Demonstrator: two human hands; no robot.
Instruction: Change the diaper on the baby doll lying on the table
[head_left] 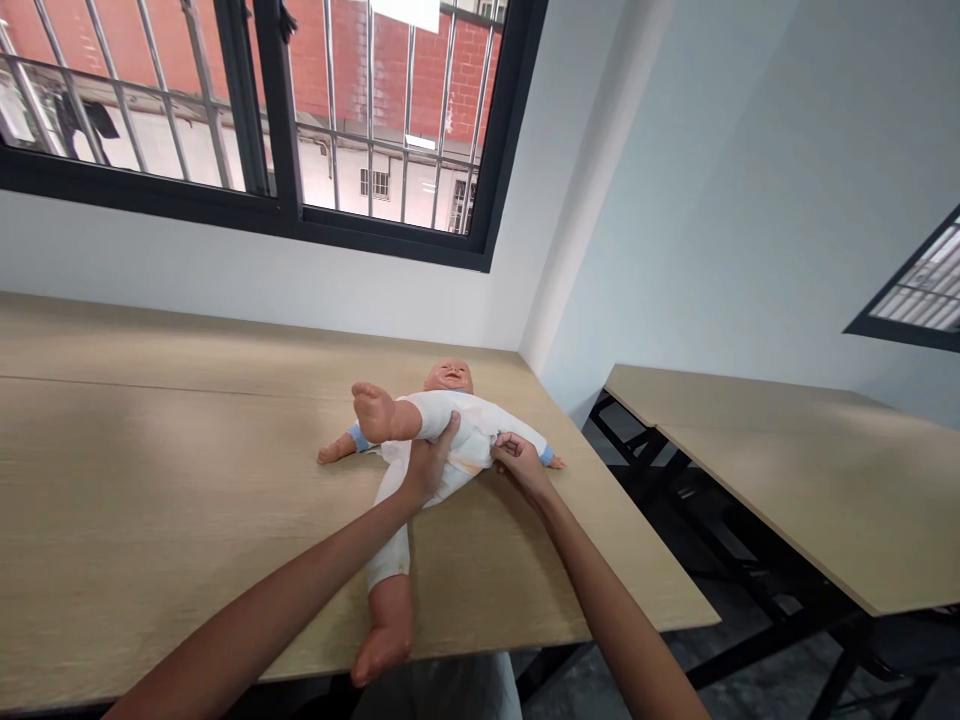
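A baby doll in white clothes with blue cuffs lies on its back on the wooden table, head toward the window. One of its legs is raised, and the other hangs down over the table's front edge. A white diaper covers its hips. My left hand is closed around the raised leg at the thigh, thumb on top and most fingers hidden. At the diaper's right side, my right hand pinches its edge between thumb and fingers.
Behind the table are a white wall and a barred window with a dark frame. Across a gap on the right stands another wooden table with black legs. The near table's right edge runs close to the doll's arm.
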